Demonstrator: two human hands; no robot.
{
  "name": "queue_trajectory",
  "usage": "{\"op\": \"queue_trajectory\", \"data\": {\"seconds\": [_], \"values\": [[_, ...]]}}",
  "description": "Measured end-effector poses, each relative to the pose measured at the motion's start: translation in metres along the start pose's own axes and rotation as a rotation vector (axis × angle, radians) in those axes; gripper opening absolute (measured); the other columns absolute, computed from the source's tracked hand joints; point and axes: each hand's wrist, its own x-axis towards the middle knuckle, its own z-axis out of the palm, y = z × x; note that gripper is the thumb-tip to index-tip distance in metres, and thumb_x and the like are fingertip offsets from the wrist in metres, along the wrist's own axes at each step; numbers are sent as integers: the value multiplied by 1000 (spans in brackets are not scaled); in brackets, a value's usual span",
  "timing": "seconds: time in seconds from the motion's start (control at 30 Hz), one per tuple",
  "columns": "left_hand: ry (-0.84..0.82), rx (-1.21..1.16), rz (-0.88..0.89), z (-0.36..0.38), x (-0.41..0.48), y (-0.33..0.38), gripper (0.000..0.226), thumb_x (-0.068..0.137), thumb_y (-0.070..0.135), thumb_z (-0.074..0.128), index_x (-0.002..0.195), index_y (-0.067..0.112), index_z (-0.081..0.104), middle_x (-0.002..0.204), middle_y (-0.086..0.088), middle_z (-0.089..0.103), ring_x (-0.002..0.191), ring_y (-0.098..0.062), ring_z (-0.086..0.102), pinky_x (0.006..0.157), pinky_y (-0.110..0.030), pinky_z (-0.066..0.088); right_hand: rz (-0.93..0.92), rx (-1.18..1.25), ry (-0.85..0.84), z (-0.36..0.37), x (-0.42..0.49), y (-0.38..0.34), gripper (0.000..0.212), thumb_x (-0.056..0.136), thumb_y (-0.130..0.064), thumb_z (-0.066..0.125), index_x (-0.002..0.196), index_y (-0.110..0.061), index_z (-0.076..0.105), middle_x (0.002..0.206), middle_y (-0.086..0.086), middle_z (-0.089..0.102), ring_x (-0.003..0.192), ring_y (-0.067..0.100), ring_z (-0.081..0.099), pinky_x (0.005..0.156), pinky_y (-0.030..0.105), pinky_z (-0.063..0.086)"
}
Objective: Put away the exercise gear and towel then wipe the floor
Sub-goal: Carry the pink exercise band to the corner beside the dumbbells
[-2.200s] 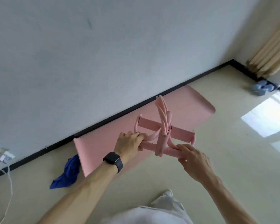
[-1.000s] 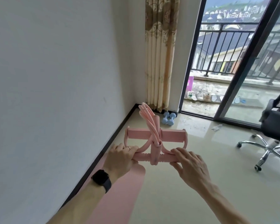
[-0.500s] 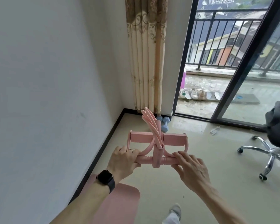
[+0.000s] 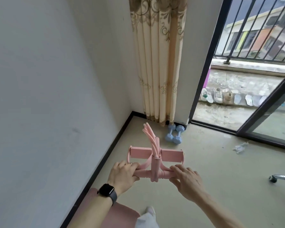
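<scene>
A pink pedal puller point(image 4: 155, 163) is held up in the air in front of the person, above the pale floor point(image 4: 204, 162), with its round handle bar nearest the body, the flat pedal bar beyond it and the looped tubes sticking up towards 12 o'clock. The left hand point(image 4: 122, 175), with a ring on one finger and a dark watch point(image 4: 107, 192) on the wrist, has its fingers curled round the left end of the handle bar. The right hand point(image 4: 186, 180) grips the right end, fingers laid over the top and thumb underneath. From the puller, two blue dumbbells point(image 4: 174, 134) lie side by side on the floor at 1 o'clock, just by the foot of the beige curtain point(image 4: 156, 63). The end of a pink mat point(image 4: 95, 209) lies at 7 o'clock along the white wall point(image 4: 48, 96). A chrome chair leg point(image 4: 281, 178) shows at 3 o'clock, and shoes point(image 4: 218, 96) stand in a row outside the open door at 2 o'clock
</scene>
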Motion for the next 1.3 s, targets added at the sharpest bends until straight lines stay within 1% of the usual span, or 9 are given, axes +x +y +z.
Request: {"op": "queue_trajectory", "data": {"seconds": [0.1, 0.23, 0.4, 0.53, 0.67, 0.73, 0.9, 1.1, 1.3], "values": [[-106, -68, -9, 15, 41, -12, 36, 90, 49, 54, 123, 34, 50, 115, 9, 66, 108, -22, 55, 87, -37, 38, -4, 30, -135, 10, 47, 8, 40, 95, -54, 46, 134, -44, 42, 135, -20, 49, 111, 21, 57, 84, 34, 42], [-291, -129, -43, 36, 106, -32, 38, 88, 46, 54, 124, 35, 50, 123, 7, 63, 112, -22, 55, 88, -37, 40, 10, 48, -277, 24, 116, 21, 38, 94, -54, 47, 130, -41, 47, 128, -14, 54, 114, 22, 59, 85, 35, 45], [-426, -163, -47, 48, 193, -77, 43, 88, 47, 58, 129, 34, 50, 129, 4, 61, 118, -24, 55, 91, -35, 43, 52, 107, -408, 32, 208, 23, 25, 94, -47, 48, 113, -33, 56, 120, -10, 57, 113, 20, 58, 76, 33, 45], [-532, -213, -59, 47, 256, -107, 45, 87, 46, 62, 130, 34, 52, 128, 1, 62, 117, -25, 57, 92, -34, 45, 70, 169, -491, 33, 274, 24, 18, 93, -43, 50, 103, -31, 58, 114, -7, 61, 105, 20, 60, 83, 39, 51], [-631, -219, -76, 58, 311, -128, 42, 86, 45, 63, 125, 32, 54, 125, 0, 63, 115, -27, 58, 93, -35, 47, 82, 218, -586, 46, 330, 32, 22, 91, -40, 49, 104, -27, 60, 115, 0, 64, 107, 24, 61, 87, 35, 48], [-691, -224, -81, 67, 341, -135, 41, 88, 45, 62, 126, 30, 54, 125, -1, 63, 114, -28, 58, 92, -36, 48, 78, 237, -653, 53, 361, 41, 23, 94, -36, 49, 109, -22, 61, 116, 3, 64, 107, 25, 60, 83, 30, 43], [-825, -192, -73, 99, 413, -145, 42, 93, 40, 55, 132, 24, 50, 132, -6, 58, 119, -31, 55, 93, -38, 45, 90, 263, -781, 73, 437, 68, 26, 97, -35, 47, 113, -19, 60, 112, 7, 65, 85, 21, 52, 73, 27, 36], [-911, -187, -72, 161, 502, -160, 44, 94, 33, 51, 137, 24, 46, 138, -6, 53, 126, -32, 49, 99, -41, 44, 127, 282, -794, 119, 521, 107, 23, 96, -33, 48, 104, -15, 60, 112, 10, 66, 100, 31, 61, 77, 32, 43], [-906, -163, -62, 245, 588, -173, 48, 95, 26, 51, 142, 30, 41, 141, 0, 50, 128, -28, 45, 99, -40, 39, 184, 272, -742, 187, 591, 143, 27, 97, -33, 48, 116, -15, 56, 125, 10, 60, 113, 31, 58, 92, 35, 44]]}}
